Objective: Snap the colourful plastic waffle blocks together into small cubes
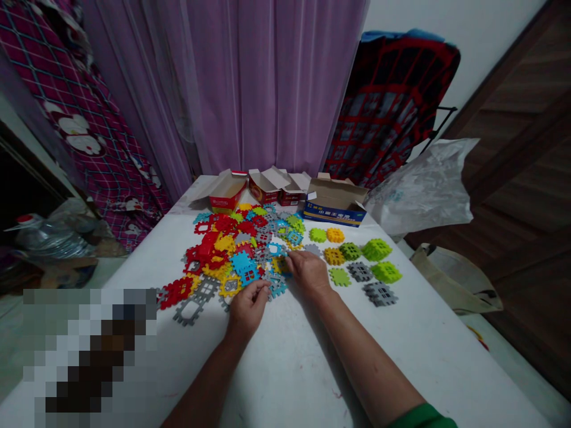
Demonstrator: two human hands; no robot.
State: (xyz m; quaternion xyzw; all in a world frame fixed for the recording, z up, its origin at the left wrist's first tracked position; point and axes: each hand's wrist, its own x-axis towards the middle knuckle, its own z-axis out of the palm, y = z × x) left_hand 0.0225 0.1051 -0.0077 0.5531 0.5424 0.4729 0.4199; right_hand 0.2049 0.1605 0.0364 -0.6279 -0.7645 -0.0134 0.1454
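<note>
A loose heap of plastic building tiles [243, 260] with notched edges, in red, yellow, blue, grey and green, covers the middle and left of the white table [285, 368]. My left hand [248, 306] is at the near edge of the heap, its fingers bent together beside grey and blue tiles; anything in them is hidden. At the heap's right edge, my right hand [308, 273] is closed, with its fingertips near a yellow tile [280, 266] and blue ones. Whether it grips one, I cannot make out. Small stacks of green tiles [377, 249], yellow tiles [333, 256] and grey tiles [380, 293] stand to its right.
Along the back edge stand a red open box [228, 193], two smaller red boxes [264, 189] and a blue carton [334, 205]. A clear plastic bag [423, 190] hangs beyond the right edge. Purple curtains [267, 83] close off the back. A pixelated patch hides the lower left.
</note>
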